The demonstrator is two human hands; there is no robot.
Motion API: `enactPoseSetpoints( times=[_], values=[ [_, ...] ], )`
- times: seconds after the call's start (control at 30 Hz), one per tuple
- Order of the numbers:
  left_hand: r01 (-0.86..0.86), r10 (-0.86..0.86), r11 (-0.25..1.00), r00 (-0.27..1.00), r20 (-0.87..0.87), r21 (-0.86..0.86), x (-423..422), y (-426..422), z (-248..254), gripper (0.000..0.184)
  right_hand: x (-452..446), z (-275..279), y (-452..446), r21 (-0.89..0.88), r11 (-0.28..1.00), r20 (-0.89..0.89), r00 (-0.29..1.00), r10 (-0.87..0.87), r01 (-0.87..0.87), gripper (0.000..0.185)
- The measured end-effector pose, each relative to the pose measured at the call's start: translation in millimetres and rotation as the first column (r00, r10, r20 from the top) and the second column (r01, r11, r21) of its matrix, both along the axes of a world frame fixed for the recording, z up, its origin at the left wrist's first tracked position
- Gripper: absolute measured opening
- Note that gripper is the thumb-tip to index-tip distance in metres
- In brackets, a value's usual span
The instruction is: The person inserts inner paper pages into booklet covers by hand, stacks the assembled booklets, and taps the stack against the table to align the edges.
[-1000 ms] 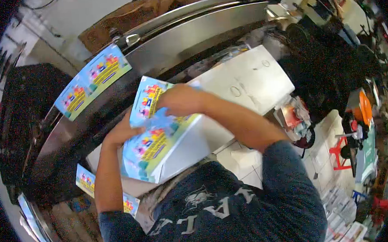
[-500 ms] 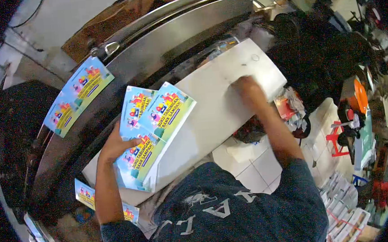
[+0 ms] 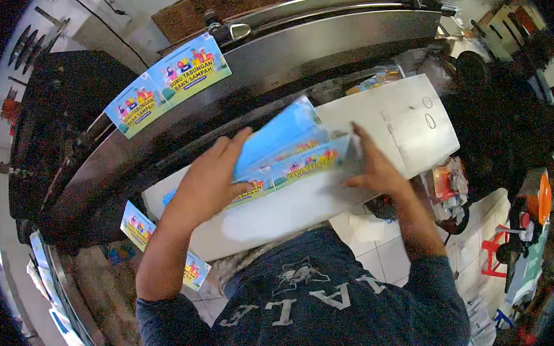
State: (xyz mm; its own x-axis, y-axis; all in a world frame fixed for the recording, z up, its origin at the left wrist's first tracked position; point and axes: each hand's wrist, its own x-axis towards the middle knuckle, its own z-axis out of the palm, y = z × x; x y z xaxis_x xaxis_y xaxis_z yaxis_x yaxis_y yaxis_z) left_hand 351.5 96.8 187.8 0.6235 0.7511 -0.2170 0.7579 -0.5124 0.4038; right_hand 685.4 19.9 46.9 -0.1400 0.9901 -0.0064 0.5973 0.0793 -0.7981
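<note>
My left hand [image 3: 216, 177] is closed round the left part of a stack of printed booklet covers [image 3: 281, 137], its thumb on the near side. The stack is tilted on its long edge, showing blue backs above and colourful fronts with yellow lettering below. Motion blurs its right end. Beside that end is my right hand [image 3: 379, 169], its thumb and fingers spread apart; whether it touches the covers I cannot tell. Beneath both hands lies a white work surface [image 3: 408, 122] with a few pen marks at its right end.
Behind the work surface runs a long metal machine bar [image 3: 319, 38]. A double printed cover [image 3: 196, 66] leans at its left end. Another printed cover [image 3: 197, 272] lies below my left forearm. A red stool [image 3: 493, 257] stands on the tiled floor at right.
The fanned covers have been gathered into one tilted stack and moved right. My right hand has come from the board's far end to the stack's right end, fingers spreading. The camera view has shifted.
</note>
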Motion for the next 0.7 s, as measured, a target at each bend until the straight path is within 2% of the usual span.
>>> enactPoseSetpoints(
  times=[0.03, 0.1, 0.13, 0.2, 0.23, 0.3, 0.33, 0.4, 0.43, 0.47, 0.5, 0.53, 0.57, 0.6, 0.63, 0.67, 0.7],
  values=[
    [-0.006, 0.006, 1.0, 1.0, -0.002, 0.001, 2.3, -6.8, -8.2, 0.095, -20.0, -1.2, -2.5, 0.062, 0.997, -0.061, 0.997, 0.04, -0.037, 0.116],
    [0.116, -0.106, 0.99, 0.988, -0.112, 0.085, 5.3, -14.4, -29.1, 0.095, -39.1, -11.5, -3.6, 0.021, 1.0, -0.176, 0.984, -0.013, 0.017, 0.106],
    [0.108, -0.092, 0.971, 0.992, -0.081, 0.214, 5.0, -19.4, -32.5, 0.093, -46.4, -9.7, -4.2, 0.019, 1.0, -0.183, 0.983, -0.008, 0.012, 0.106],
    [0.084, -0.065, 0.974, 0.993, -0.096, 0.211, 6.5, -25.3, -37.2, 0.092, -54.9, -1.8, -6.7, -0.072, 0.995, -0.329, 0.94, -0.086, 0.066, 0.095],
    [0.061, -0.039, 0.976, 0.994, -0.106, 0.21, 7.8, -27.8, -38.1, 0.09, -58.9, -7.3, -7.4, -0.072, 0.995, -0.329, 0.941, -0.086, 0.066, 0.095],
    [0.064, -0.042, 0.974, 0.993, -0.107, 0.216, 9.2, -36.8, -38.0, 0.088, -67.0, -20.1, -8.9, 0.024, 0.993, -0.442, 0.892, -0.092, 0.114, 0.092],
    [0.064, -0.041, 0.972, 0.994, -0.106, 0.224, 9.3, -40.8, -37.6, 0.086, -67.0, -20.3, -8.6, 0.028, 0.994, -0.439, 0.894, -0.086, 0.11, 0.092],
    [0.057, -0.046, 0.961, 0.998, -0.05, 0.269, 7.7, -46.0, -31.3, 0.084, -69.9, -14.9, -4.8, 0.257, 0.944, -0.402, 0.911, -0.091, 0.208, 0.097],
    [0.05, -0.055, 0.95, 0.998, 0.005, 0.309, 6.6, -48.2, -26.3, 0.082, -71.7, -7.5, -3.3, 0.261, 0.945, -0.401, 0.912, -0.082, 0.199, 0.097],
    [0.044, -0.047, 0.948, 0.999, 0.002, 0.314, 4.5, -49.7, -18.8, 0.082, -76.1, 6.9, -2.5, 0.224, 0.915, -0.591, 0.793, -0.147, 0.336, 0.101],
    [-0.043, -0.002, 0.959, 0.987, 0.159, 0.281, 2.3, -49.7, -8.7, 0.076, -80.2, 18.3, -0.8, 0.16, 0.873, -0.755, 0.627, -0.191, 0.46, 0.105],
    [-0.122, 0.041, 0.962, 0.949, 0.312, 0.243, -0.2, -48.0, -1.3, 0.069, -84.3, 23.1, -4.7, -0.014, 0.952, -0.829, 0.529, -0.181, 0.305, 0.1],
    [-0.127, 0.041, 0.957, 0.95, 0.31, 0.261, -0.6, -49.4, -2.0, 0.069, -91.3, 32.2, -6.9, 0.002, 0.954, -0.834, 0.527, -0.164, 0.3, 0.1],
    [-0.243, 0.166, 0.968, 0.806, 0.568, 0.062, 1.7, -54.1, -9.4, 0.07, -102.2, 46.1, -9.6, -0.053, 0.988, -0.781, 0.61, -0.132, 0.145, 0.091],
    [-0.289, 0.301, 0.945, 0.583, 0.755, -0.154, 3.8, -56.5, -17.4, 0.071, -111.9, 69.1, -6.0, -0.054, 0.995, -0.793, 0.603, -0.094, 0.083, 0.079],
    [-0.349, 0.464, 0.878, 0.442, 0.768, -0.329, 5.6, -58.0, -26.5, 0.073, -121.8, 92.4, -2.4, -0.056, 0.998, -0.803, 0.593, -0.057, 0.021, 0.067],
    [-0.361, 0.454, 0.879, 0.434, 0.778, -0.312, 4.9, -56.3, -31.7, 0.073, -124.4, 105.2, 3.7, -0.035, 0.999, -0.803, 0.595, -0.032, 0.007, 0.067]
  ],
)
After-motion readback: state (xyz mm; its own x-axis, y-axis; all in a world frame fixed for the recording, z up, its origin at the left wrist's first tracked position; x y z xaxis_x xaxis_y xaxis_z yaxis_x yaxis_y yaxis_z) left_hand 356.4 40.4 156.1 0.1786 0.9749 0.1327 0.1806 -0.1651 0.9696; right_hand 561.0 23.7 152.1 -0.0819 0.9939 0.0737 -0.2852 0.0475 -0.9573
